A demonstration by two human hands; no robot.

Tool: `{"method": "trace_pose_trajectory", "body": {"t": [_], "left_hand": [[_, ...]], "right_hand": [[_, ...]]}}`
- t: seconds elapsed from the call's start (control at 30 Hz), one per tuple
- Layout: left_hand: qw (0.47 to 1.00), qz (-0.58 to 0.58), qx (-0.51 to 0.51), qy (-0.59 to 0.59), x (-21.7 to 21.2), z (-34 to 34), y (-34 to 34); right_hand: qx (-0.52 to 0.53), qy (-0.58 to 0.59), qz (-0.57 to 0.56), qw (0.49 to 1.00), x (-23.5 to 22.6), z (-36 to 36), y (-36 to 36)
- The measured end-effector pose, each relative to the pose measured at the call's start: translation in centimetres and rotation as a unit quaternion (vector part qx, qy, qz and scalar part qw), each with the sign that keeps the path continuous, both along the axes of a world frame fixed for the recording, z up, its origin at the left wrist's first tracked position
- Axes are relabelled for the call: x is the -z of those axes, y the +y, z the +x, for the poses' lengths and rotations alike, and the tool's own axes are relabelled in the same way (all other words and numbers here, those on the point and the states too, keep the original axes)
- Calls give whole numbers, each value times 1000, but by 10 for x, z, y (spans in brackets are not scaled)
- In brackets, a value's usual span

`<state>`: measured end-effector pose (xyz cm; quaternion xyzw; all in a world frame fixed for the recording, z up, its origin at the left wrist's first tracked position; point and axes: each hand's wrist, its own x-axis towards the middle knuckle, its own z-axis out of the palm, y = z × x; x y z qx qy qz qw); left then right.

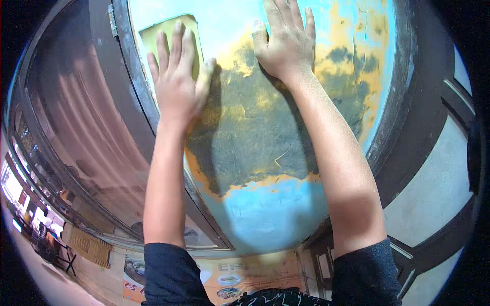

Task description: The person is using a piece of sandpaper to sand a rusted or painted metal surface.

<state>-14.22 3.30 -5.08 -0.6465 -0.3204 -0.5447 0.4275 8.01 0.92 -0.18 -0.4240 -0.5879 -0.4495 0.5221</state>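
A panel point(265, 204) painted light blue, with a large patch worn down to grey and orange, fills the middle of the view. My left hand point(176, 76) presses a yellowish sheet of sandpaper point(150, 35) flat against the panel's upper left, fingers spread over it. My right hand point(286, 38) lies flat on the panel at the top, fingers together, holding nothing. Both forearms reach up from the lower edge, with dark sleeves at the elbows.
A dark frame point(403, 102) surrounds the panel. A reflective dark surface point(81, 127) runs along the left. Grey panels in a dark frame point(434, 188) stand at the right. A shop front with signs point(229, 275) shows at the bottom.
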Motion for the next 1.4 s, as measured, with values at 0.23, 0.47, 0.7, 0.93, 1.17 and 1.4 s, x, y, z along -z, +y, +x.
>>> {"method": "trace_pose_trajectory", "body": {"t": [0.23, 0.47, 0.7, 0.93, 1.17, 1.4], "left_hand": [[999, 10, -4, -38, -29, 5, 2], [997, -30, -44, -58, -41, 3, -3], [999, -17, -38, -13, 7, 6, 1], [992, -94, -42, -74, -79, 26, -28], [999, 15, -26, -16, -4, 31, 2], [998, 52, -38, -14, -44, 18, 6]], "right_hand": [[-15, 10, -29, 999, -2, -5, -11], [-18, 2, -1, 1000, 0, -6, -6], [-10, 1, 1, 1000, -1, -2, -5], [-12, 10, -14, 1000, 3, -1, -1], [-53, 6, 20, 998, 1, 2, 4], [-14, 4, 8, 1000, -1, -6, -4]]}}
